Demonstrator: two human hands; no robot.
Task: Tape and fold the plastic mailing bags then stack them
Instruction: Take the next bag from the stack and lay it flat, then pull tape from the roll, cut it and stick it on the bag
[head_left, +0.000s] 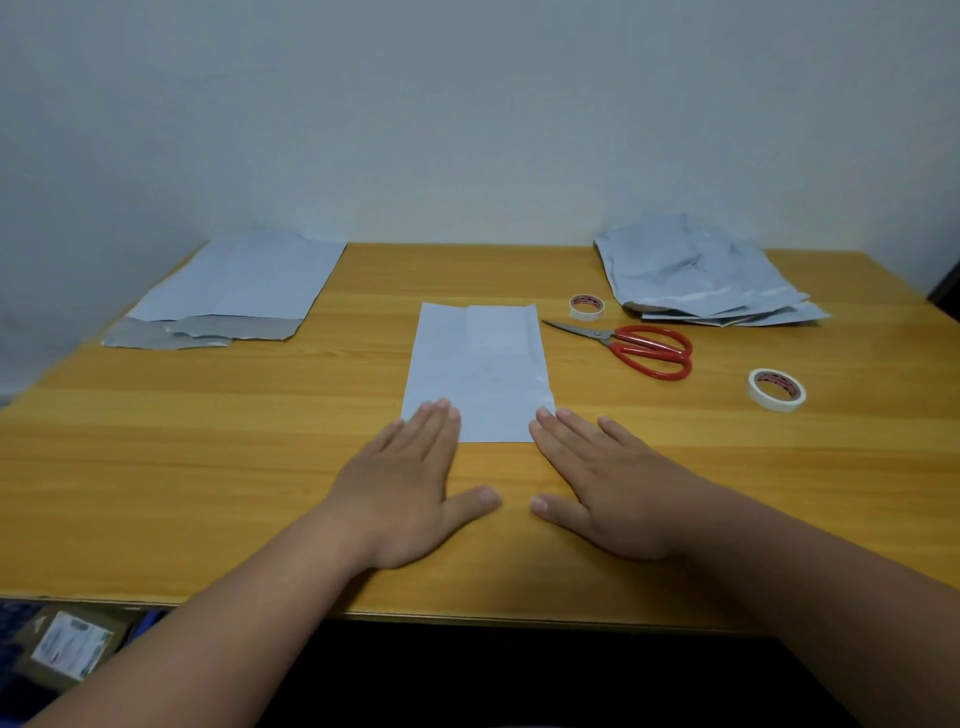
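Folded mailing bag (478, 371), pale grey-white plastic, lies flat near the middle of a yellow wooden table (260, 457), its long side pointing away from the person. Both hands lie flat and spread, palms down, at the bag's near end. The left hand (410, 488) has its fingertips on the near left corner; the right hand (608, 488) touches the near right corner, with most of the palm on bare wood. Neither hand grips anything. Just right of the bag lie red-handled scissors (636, 349), with a small tape roll (586, 306) beyond them and a second tape roll (776, 389) farther right. A crumpled heap of bags (701, 275) sits at the far right; a flat stack of bags (228, 291) lies at the far left.
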